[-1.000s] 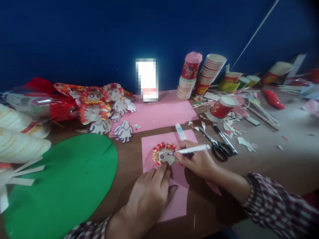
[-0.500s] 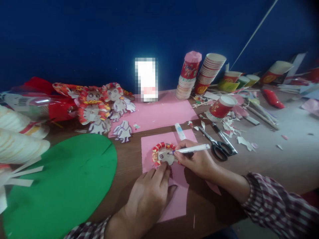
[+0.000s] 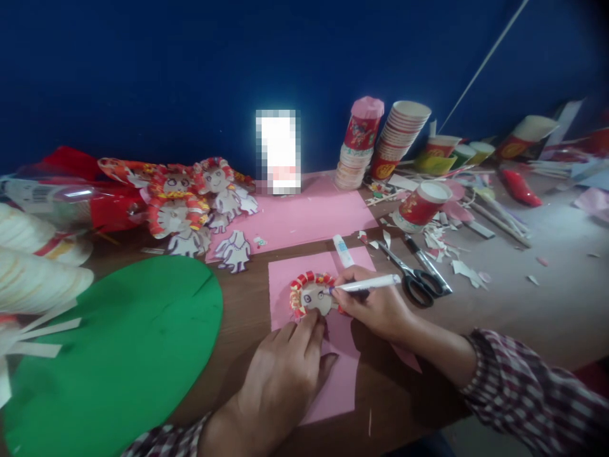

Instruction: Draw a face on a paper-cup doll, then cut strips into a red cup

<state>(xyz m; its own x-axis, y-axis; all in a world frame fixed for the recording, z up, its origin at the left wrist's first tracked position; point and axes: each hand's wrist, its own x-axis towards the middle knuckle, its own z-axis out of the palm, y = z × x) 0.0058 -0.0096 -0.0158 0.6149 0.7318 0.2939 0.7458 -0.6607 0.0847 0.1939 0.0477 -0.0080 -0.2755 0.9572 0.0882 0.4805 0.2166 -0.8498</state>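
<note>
A paper doll face (image 3: 318,303) with drawn eyes and a ring of red-and-gold curled strips lies on a pink sheet (image 3: 335,393). My left hand (image 3: 283,362) rests over its lower edge, fingertips pressing it down and thumb apart; its lower part is hidden beneath. In my right hand (image 3: 373,304) a white marker (image 3: 368,284) is pinched, its tip at the eye on the face's right side. A glue stick (image 3: 343,251) lies at the sheet's top edge, just above my right hand.
Black-handled scissors (image 3: 419,282) and a pen (image 3: 427,261) lie to the right among paper scraps (image 3: 469,273). Stacked paper cups (image 3: 402,133) stand behind. At left are a green oval sheet (image 3: 124,349) and finished-looking paper dolls (image 3: 178,197). A bright blurred-out screen (image 3: 279,149) stands at the back.
The eye on the face's right side shows slightly more dark ink. Both hands keep nearly the same place; the whole view has shifted very slightly.
</note>
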